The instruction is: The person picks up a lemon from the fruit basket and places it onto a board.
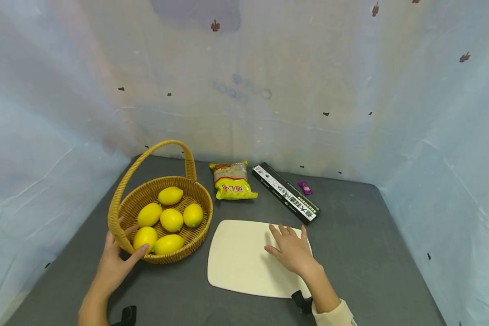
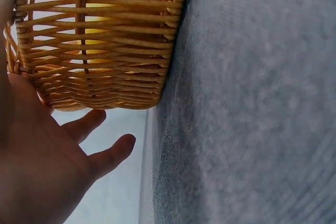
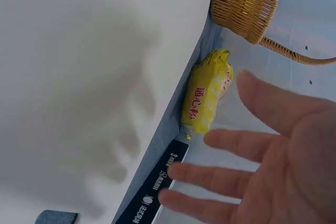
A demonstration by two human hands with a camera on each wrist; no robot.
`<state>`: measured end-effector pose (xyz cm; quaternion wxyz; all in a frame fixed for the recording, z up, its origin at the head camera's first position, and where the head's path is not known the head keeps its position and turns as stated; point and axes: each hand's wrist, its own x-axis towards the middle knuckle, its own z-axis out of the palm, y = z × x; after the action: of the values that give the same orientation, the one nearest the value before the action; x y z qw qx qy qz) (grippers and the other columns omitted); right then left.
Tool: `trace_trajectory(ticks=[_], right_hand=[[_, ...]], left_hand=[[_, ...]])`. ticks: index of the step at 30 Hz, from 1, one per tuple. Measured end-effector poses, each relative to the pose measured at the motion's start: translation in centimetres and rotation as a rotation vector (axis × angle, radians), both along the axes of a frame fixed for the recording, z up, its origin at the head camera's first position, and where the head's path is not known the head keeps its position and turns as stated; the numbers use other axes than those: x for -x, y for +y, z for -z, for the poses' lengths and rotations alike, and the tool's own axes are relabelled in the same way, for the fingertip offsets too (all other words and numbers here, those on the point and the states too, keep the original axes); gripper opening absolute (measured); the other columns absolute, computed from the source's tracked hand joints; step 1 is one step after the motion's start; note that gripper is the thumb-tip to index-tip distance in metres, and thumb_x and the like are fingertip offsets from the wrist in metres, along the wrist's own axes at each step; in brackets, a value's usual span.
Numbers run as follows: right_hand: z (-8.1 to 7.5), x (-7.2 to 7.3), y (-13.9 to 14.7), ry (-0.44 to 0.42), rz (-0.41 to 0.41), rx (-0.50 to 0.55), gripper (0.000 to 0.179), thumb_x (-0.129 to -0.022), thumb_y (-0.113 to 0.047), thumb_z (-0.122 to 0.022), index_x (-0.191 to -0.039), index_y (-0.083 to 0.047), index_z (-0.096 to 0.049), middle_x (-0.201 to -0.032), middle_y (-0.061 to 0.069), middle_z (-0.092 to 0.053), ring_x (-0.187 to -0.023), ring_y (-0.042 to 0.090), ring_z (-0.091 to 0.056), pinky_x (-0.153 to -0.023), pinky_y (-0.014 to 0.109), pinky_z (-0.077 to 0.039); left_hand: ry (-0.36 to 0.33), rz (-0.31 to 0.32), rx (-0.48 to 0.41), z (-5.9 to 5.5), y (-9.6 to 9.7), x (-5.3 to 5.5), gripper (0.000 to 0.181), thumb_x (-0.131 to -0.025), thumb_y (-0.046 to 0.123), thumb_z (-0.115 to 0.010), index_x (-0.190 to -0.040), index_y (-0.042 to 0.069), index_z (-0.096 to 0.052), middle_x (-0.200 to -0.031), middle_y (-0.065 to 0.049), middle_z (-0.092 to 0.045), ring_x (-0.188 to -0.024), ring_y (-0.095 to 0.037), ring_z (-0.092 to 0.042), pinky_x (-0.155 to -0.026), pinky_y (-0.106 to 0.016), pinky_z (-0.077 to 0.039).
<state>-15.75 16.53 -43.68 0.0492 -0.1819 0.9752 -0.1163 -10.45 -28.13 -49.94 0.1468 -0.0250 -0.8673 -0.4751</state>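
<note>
At the left of the head view stands a wicker basket (image 1: 205,217) with a tall arched handle, holding several yellow lemons (image 1: 170,195). My left hand (image 1: 113,265) grips its near-left rim at the foot of the handle, thumb on one side and fingers on the other. In the left wrist view, two fingertips of the left hand (image 2: 47,156) stick out past the woven wall. My right hand (image 1: 295,251) hovers over the white cutting board (image 1: 238,258), fingers spread and holding nothing. Its shadow falls on the board in the right wrist view.
Behind the board lie a yellow food packet (image 1: 233,181), a long black pasta box (image 1: 286,193) set diagonally, and a small purple wrapped packet (image 1: 305,188). Pale sheeting (image 1: 289,127) rises along the back and sides of the grey table (image 1: 358,262).
</note>
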Motion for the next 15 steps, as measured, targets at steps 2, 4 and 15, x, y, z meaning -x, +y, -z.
trace_trajectory(ticks=[2,4,15], right_hand=[[0.0,0.3,0.0,-0.02,-0.037,0.044,0.056,-0.096,-0.036,-0.067,-0.142,-0.005,-0.055,-0.14,0.021,-0.055,-0.13,0.041,-0.049,-0.107,0.071,-0.022],[-0.1,0.9,-0.2,-0.038,-0.08,0.1,0.052,-0.095,-0.031,-0.069,-0.138,-0.003,-0.058,-0.136,0.019,-0.058,-0.127,0.038,-0.053,-0.106,0.064,-0.032],[-3.4,4.6,-5.4,-0.201,-0.294,0.313,0.037,-0.094,-0.018,-0.072,-0.126,-0.002,-0.066,-0.125,0.013,-0.066,-0.117,0.035,-0.06,-0.095,0.05,-0.048]], left_hand=[[0.004,-0.005,0.003,0.1,0.0,0.0,0.061,-0.093,0.015,-0.072,-0.147,0.005,-0.047,-0.166,-0.006,-0.001,-0.146,-0.05,-0.006,-0.092,-0.082,-0.019],[-0.001,-0.006,0.005,0.0,0.0,-0.1,0.061,-0.093,0.015,-0.072,-0.147,0.006,-0.047,-0.166,-0.006,-0.001,-0.146,-0.05,-0.007,-0.091,-0.082,-0.02],[-0.12,-0.006,-0.002,-0.6,0.3,-0.2,0.067,-0.096,0.024,-0.069,-0.153,0.009,-0.037,-0.161,-0.017,0.001,-0.14,-0.056,-0.015,-0.088,-0.078,-0.027]])
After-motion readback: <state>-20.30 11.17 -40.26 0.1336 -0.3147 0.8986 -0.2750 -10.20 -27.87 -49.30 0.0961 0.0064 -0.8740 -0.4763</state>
